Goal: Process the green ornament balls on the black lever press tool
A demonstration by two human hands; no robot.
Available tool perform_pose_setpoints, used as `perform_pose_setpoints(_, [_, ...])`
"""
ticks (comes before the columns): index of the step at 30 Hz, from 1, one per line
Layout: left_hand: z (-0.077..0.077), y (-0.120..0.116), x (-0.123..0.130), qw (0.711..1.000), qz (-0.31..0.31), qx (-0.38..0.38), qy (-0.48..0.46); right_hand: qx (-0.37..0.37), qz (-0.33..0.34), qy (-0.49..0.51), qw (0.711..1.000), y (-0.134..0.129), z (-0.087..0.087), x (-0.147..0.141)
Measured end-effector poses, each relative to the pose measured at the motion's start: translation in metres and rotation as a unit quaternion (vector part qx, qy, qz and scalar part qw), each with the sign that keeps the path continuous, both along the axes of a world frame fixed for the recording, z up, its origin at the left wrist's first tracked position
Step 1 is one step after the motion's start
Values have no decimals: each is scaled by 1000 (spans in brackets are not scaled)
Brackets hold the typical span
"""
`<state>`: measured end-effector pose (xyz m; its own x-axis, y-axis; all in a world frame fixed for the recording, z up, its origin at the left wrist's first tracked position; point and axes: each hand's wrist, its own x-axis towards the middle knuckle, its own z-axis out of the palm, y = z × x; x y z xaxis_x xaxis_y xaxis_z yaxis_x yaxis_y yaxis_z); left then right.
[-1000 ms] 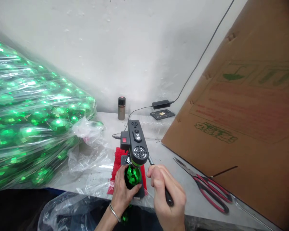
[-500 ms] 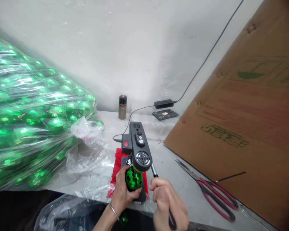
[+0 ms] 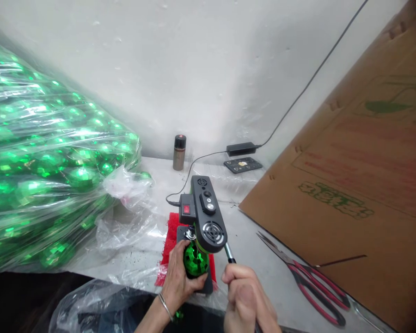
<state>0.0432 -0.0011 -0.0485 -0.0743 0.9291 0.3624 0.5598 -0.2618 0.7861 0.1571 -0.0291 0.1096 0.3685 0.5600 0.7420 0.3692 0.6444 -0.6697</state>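
A shiny green mirrored ball (image 3: pixel 195 260) sits under the front end of a small black bench machine (image 3: pixel 208 210) with round vents and a red switch. My left hand (image 3: pixel 180 273) grips the ball from its left side, thumb below and fingers above. My right hand (image 3: pixel 247 296) is wrapped round the dark grip of a metal lever (image 3: pixel 229 252) on the machine's right side. The machine's base rests on a red mat (image 3: pixel 163 268). The ball's top is hidden beneath the machine's head.
A clear plastic bag of green balls (image 3: pixel 55 171) fills the left. Red-handled scissors (image 3: pixel 308 282) lie at right beside a cardboard box (image 3: pixel 350 185). Behind the machine are a brown bottle (image 3: pixel 179 153), a phone (image 3: pixel 242 164) and a power adapter (image 3: pixel 241 148) with its cable.
The view has shifted slightly, so most things appear a little further right. My right hand sits slightly lower with the lever. My left hand keeps its hold on the ball.
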Motion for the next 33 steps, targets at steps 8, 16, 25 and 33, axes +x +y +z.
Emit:
perform_pose_setpoints(8, [-10, 1, 3, 999, 15, 26, 20, -47, -29, 63, 996, -5, 1, -14])
perform_pose_setpoints(16, [-11, 2, 5, 997, 31, 55, 50, -11, -27, 43, 999, 0, -1, -11])
perform_pose_setpoints(25, [-12, 4, 7, 994, 33, 84, 60, -50, -26, 70, 996, -6, -4, -12])
perform_pose_setpoints(33, [-18, 7, 8, 995, 28, 92, 40, 23, -15, -11, 1000, 4, -5, 2])
